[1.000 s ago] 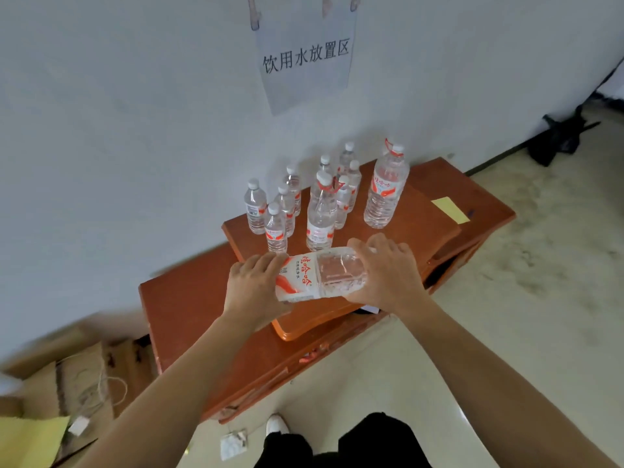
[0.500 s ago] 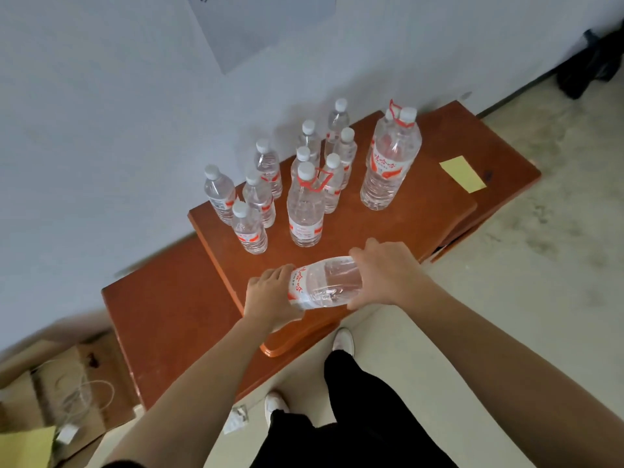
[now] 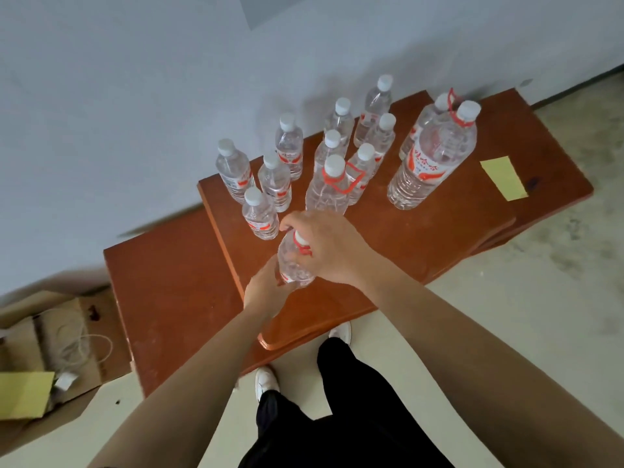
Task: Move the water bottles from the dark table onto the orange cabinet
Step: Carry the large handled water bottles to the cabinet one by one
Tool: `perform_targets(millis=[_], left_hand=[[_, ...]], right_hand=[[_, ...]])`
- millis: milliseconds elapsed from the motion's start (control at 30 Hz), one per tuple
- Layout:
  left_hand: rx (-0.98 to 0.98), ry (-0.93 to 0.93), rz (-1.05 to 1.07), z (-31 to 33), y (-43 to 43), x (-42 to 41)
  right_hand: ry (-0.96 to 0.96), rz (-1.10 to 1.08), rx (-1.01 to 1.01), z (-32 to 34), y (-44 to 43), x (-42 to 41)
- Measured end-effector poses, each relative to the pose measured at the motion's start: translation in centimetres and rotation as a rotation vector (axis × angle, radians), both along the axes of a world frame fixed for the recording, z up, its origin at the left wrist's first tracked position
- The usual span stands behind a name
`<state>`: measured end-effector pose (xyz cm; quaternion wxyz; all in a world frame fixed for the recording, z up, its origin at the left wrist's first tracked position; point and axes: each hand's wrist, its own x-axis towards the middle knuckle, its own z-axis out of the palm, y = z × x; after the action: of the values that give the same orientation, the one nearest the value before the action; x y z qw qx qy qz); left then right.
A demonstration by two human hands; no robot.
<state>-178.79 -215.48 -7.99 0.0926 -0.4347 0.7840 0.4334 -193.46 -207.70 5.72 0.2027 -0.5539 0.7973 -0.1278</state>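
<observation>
1. Head view: a pale wall (image 3: 135,96) is seen behind everything. The bottles are ranked close to it, probably so that the near edge is left free for newcomers.
2. The orange cabinet (image 3: 422,238) is where every bottle in view is gathered. The dark table is not in view.
3. A cardboard box (image 3: 50,332) is seen on the floor at the left, well apart from the work.
4. Three big bottles (image 3: 435,163) are stood upright. Two are set close together at the right, and one with a red carrying loop is in the middle.
5. One held bottle (image 3: 293,265) is kept nearly upright over the front part of the cabinet top, just in front of the nearest small one. Whether its base is touching the wood cannot be told.
6. Nine small bottles (image 3: 275,184) are set upright in a loose cluster toward the wall. Gaps are left between most of them, so that none is knocked over.
7. The right hand (image 3: 327,244) is curled round the neck, just under the cap (image 3: 299,236), probably to steer the bottle upright. The left hand (image 3: 266,285) is wrapped about the lower body, seemingly to take the weight and steady the base.
8. A yellow note (image 3: 503,177) is laid flat at the right, near the big bottles but not touching them.
</observation>
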Motion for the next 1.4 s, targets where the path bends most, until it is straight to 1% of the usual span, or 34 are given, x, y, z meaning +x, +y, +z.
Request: perform_targets(millis=[67,200,333,400,533,667,767,867,967,1067,1167,1233,1300,1400], left_hand=[[0.031,-0.006,-0.005,0.0,-1.1,0.9],[0.076,0.045,-0.033,1.0,-2.3,2.2],[0.120,0.077,-0.140,2.7,-2.2,3.4],[0.107,0.081,-0.191,3.9,-2.4,4.0],[0.012,0.112,-0.270,6.7,-4.0,5.4],[-0.107,0.180,-0.237,9.3,-5.8,6.7],[-0.187,0.207,-0.274,11.3,-5.8,7.1],[-0.345,0.271,-0.387,14.4,-4.8,6.0],[-0.510,0.361,-0.527,18.0,-2.5,5.0],[-0.647,0.409,-0.646,22.1,0.2,3.4],[-0.816,0.520,-0.777,27.4,5.6,2.4],[-0.880,0.591,-0.828,30.5,9.3,2.1],[-0.919,0.671,-0.877,33.4,14.4,2.6],[-0.937,0.776,-0.954,35.8,22.5,4.7]], right_hand=[[-0.031,0.029,-0.037,-0.5,-1.4,1.1],[0.034,0.005,-0.091,-0.8,-3.2,1.6],[0.124,-0.014,-0.015,-0.6,-2.3,1.1],[0.163,-0.020,0.040,-0.3,-1.2,1.2],[0.105,-0.062,0.147,1.5,0.7,2.1],[0.010,-0.207,0.089,3.9,2.8,3.3],[0.068,-0.367,0.032,5.6,5.2,4.5],[0.252,-0.532,-0.011,6.5,8.5,6.2],[0.350,-0.714,-0.035,7.5,12.4,8.7],[0.483,-0.808,-0.053,9.1,16.5,10.8],[0.577,-0.942,-0.085,11.8,22.3,12.9],[0.599,-1.026,-0.104,13.9,25.8,14.3],[0.660,-1.106,-0.117,16.2,30.4,16.5],[0.703,-1.216,-0.142,18.3,37.9,21.0]])
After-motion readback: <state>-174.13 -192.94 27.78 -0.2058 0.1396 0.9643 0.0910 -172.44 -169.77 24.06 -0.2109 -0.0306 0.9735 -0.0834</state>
